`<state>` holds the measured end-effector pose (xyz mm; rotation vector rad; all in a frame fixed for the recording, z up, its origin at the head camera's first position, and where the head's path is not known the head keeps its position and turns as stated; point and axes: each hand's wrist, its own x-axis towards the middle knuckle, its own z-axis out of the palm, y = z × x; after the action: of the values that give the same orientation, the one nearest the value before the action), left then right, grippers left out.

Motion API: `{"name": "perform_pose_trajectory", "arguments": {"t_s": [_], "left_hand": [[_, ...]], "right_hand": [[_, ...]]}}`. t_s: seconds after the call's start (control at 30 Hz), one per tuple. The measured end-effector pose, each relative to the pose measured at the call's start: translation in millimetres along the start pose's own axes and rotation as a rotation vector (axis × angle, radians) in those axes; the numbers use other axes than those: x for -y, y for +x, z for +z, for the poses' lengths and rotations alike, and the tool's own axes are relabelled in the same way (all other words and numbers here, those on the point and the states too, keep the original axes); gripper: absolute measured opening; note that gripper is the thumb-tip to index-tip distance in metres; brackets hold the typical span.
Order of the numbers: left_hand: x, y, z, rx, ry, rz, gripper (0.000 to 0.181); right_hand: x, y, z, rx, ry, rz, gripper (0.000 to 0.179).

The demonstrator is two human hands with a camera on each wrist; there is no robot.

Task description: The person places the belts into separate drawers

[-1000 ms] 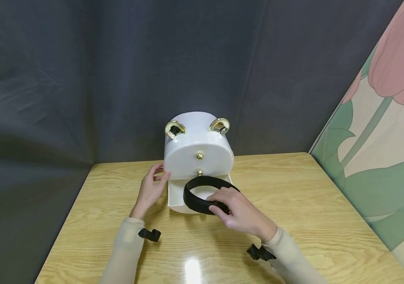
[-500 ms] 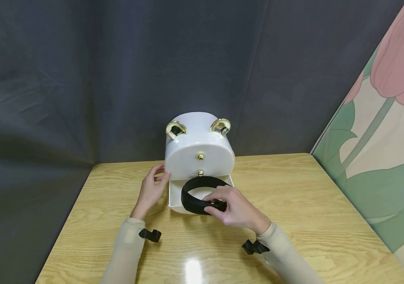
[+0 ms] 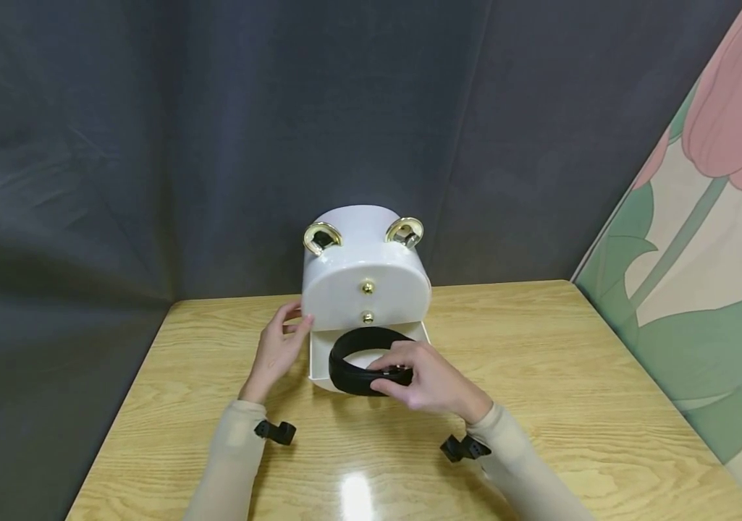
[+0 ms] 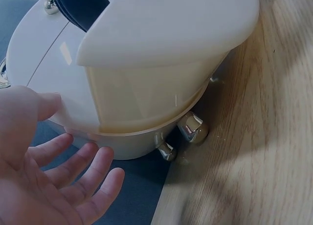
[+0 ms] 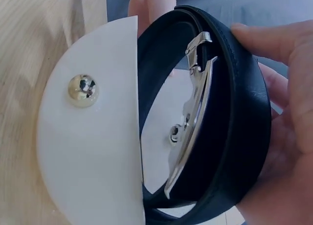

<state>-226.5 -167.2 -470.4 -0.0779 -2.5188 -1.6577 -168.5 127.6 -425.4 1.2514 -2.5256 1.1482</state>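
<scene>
A coiled black leather belt (image 3: pixel 344 378) is partly inside the pulled-out lower drawer (image 3: pixel 317 354) of a white rounded storage box (image 3: pixel 334 300). My right hand (image 3: pixel 432 383) pinches the near side of the coil between thumb and fingers. In the right wrist view, a silver buckle (image 5: pixel 193 122) shows on the coil's inner side, behind the drawer front (image 5: pixel 98 151). My left hand (image 3: pixel 277 347) rests against the box's left side, with its thumb on the front face and its fingers fairly straight in the left wrist view (image 4: pixel 63 181).
Two gold rings (image 3: pixel 323 237) stand like ears on the box, and gold knobs (image 3: pixel 367 287) mark its front. Wooden table (image 3: pixel 540 376) surrounds it. A dark curtain (image 3: pixel 318 130) hangs behind, and a flower-patterned panel (image 3: pixel 722 289) stands at the right.
My right hand has moved the belt coil slightly left and down over the drawer, with its grip kept. My left hand has stayed at the box's side.
</scene>
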Motion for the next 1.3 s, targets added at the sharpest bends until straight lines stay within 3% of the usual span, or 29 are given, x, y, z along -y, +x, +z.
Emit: {"name": "perform_pose_trajectory", "arguments": {"t_s": [0.23, 0.7, 1.1, 1.3], "left_hand": [[-0.4, -1.0, -0.7, 0.007, -0.019, 0.003, 0.052], [0.4, 0.2, -1.1, 0.016, -0.020, -0.007, 0.055], [0.4, -1.2, -0.9, 0.022, -0.017, -0.013, 0.053], [0.8, -0.2, -2.6, 0.028, -0.009, -0.007, 0.056]], "right_hand": [[-11.0, 8.2, 2.7, 0.033, -0.040, -0.009, 0.019], [-31.9, 13.8, 8.3, -0.014, -0.068, 0.054, 0.019], [-49.0, 23.0, 20.9, -0.051, -0.107, 0.041, 0.014], [-52.2, 32.2, 25.4, -0.033, -0.118, 0.081, 0.013]]}}
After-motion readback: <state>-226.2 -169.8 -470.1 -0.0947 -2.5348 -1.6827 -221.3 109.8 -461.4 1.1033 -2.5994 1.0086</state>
